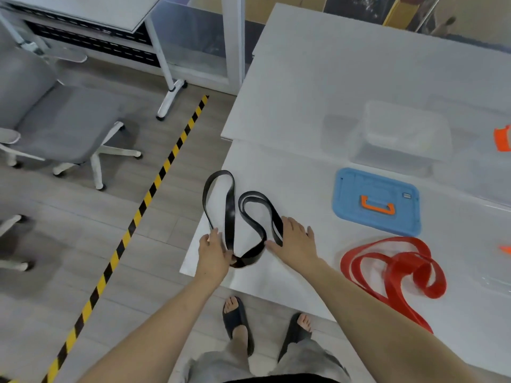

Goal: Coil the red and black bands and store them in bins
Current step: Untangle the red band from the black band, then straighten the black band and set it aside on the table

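Head view, standing at the near left corner of the white surface (304, 87).

Black band (243, 217): lies on the surface at that corner in loose loops, one tall loop reaching the left edge, a second doubled loop to its right. The strands cross at a low point near my left hand.

My left hand (213, 252): fingers closed on the black band at the crossing point, thumb side pinching the strands; the rest of the hand rests along the left loop.

My right hand (296, 241): palm down, fingers spread flat, pressing on the right-hand loop of the black band. Not gripping.

Red band (398, 269): lies tangled in loose loops on the surface to my right, well apart from both hands, one end running off toward my right forearm.

Blue lid (377, 201) with an orange handle lies flat beyond the red band. A clear bin (401, 134) sits farther back; its contents are too blurred to tell.
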The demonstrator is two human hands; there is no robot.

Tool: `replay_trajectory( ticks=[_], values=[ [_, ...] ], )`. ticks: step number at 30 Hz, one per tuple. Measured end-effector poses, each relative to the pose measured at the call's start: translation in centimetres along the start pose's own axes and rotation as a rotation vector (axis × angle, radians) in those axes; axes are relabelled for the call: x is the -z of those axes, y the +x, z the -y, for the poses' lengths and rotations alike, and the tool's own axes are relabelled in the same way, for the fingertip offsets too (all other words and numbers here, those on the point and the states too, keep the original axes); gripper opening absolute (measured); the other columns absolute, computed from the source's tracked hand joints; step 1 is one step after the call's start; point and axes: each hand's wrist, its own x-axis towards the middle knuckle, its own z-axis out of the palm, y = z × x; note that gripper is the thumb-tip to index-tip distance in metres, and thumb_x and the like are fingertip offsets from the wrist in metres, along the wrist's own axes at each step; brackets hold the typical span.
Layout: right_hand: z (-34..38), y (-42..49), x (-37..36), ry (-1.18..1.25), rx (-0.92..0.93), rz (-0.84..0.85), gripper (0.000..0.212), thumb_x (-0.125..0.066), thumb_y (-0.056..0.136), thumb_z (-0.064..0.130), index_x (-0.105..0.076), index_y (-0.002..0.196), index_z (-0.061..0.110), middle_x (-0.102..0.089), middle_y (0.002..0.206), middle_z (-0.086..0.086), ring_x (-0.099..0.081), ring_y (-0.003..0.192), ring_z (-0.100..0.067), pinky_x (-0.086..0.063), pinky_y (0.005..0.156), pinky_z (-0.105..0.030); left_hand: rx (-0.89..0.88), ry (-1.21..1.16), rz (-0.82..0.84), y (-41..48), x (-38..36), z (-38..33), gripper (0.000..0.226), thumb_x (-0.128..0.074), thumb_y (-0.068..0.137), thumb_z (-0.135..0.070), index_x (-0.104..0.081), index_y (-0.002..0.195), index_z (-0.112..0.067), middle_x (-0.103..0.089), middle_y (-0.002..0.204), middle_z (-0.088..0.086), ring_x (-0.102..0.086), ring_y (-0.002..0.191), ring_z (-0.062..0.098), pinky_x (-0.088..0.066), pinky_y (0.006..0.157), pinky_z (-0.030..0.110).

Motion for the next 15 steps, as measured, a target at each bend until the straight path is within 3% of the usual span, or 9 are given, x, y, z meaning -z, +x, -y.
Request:
replay_trajectory(
  ticks=[4,7,11,15],
  values=[
    [1.8,2.5,-1.1,0.043,-0.12,-0.035,0.077,-0.052,0.094,0.068,-0.043,0.145,0.011,-0.059,0.138,-0.012,-0.058,0.126,-0.035,-0.041,0.106,-0.048,0.111,-0.151,0.0,3.3,0.7,0.6,0.057,-0.071,0.094,-0.015,-0.042,0.141,-0.002,-0.062,0.127,0.019,-0.062,0.117,0.037,-0.054,0.095,0.042],
    [2.7,3.2,-2.0,0.022,-0.152,-0.083,0.075,-0.055,0.091,0.07,-0.052,0.137,0.011,-0.061,0.127,-0.011,-0.059,0.116,-0.035,-0.045,0.099,-0.046,0.082,-0.121,0.078,4.4,0.6,0.3,0.036,-0.07,0.094,-0.015,-0.055,0.125,-0.004,-0.068,0.104,0.012,-0.068,0.1,0.033,-0.05,0.078,0.033],
    [4.2,3.6,-2.3,0.02,-0.183,-0.049,0.074,-0.063,0.088,0.065,-0.052,0.139,0.013,-0.063,0.127,-0.011,-0.061,0.117,-0.035,-0.046,0.1,-0.045,0.004,-0.096,0.182,4.9,-0.3,0.5,0.051,-0.064,0.092,-0.01,-0.053,0.142,-0.017,-0.067,0.103,0.013,-0.066,0.095,0.028,-0.056,0.082,0.036],
    [4.5,4.1,-1.8,-0.031,-0.154,0.013,0.038,-0.062,0.096,0.036,-0.058,0.123,0.01,-0.066,0.118,-0.012,-0.065,0.106,-0.034,-0.048,0.09,-0.041,0.0,-0.123,0.216,4.4,-0.7,0.2,0.055,-0.057,0.095,-0.001,-0.051,0.147,-0.016,-0.07,0.106,0.016,-0.066,0.099,0.03,-0.052,0.083,0.03]
  ],
)
